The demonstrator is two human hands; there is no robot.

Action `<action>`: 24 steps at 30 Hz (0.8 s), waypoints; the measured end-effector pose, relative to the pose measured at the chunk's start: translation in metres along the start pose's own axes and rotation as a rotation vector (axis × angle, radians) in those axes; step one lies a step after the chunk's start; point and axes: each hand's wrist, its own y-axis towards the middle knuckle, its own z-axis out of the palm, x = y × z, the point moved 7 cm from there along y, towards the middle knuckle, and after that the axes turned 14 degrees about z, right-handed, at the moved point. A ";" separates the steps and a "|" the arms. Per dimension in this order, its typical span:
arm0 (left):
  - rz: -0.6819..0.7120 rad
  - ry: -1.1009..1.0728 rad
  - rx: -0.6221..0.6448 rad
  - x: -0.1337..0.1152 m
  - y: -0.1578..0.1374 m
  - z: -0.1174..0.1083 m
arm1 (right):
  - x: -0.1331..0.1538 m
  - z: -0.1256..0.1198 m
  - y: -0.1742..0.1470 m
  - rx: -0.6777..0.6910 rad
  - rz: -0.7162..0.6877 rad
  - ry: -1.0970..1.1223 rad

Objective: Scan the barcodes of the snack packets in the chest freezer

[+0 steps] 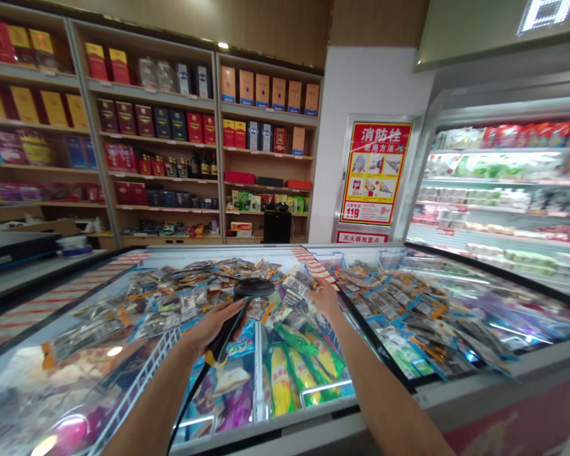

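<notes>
My left hand (218, 326) is closed around the handle of a black handheld barcode scanner (253, 288), its head pointing away from me and its cable hanging down toward me. In my right hand (323, 296) is a small clear plastic packet (298, 283) with printed labels, gripped at its right edge just beyond the scanner head. Many similar packets (190, 304) with orange and blue edges lie heaped on the freezer's glass top on the left. Another heap of packets (418, 310) spreads over the glass on the right. What is inside the packets is too blurred to make out.
Bagged corn (282, 380) shows through the freezer glass (228, 437), beside white wire baskets (142, 373). Shelves of boxed goods (161, 123) stand behind. A red fire-hydrant notice (376, 174) hangs on the white wall, and a lit display fridge (508, 196) is at right.
</notes>
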 end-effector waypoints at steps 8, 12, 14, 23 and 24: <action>0.031 -0.019 -0.096 -0.002 0.001 -0.014 | -0.033 -0.069 0.019 -0.320 0.160 -0.160; 0.017 -0.043 -0.160 -0.004 0.001 -0.014 | -0.054 -0.103 0.021 -0.444 0.247 -0.182; 0.023 -0.063 -0.192 -0.006 0.001 -0.015 | -0.060 -0.116 0.020 -0.525 0.276 -0.173; 0.039 -0.077 -0.207 -0.006 0.003 -0.015 | -0.032 -0.102 0.000 -0.553 0.223 -0.262; 0.038 -0.078 -0.208 -0.006 0.003 -0.015 | -0.022 -0.087 -0.002 -0.460 0.186 -0.276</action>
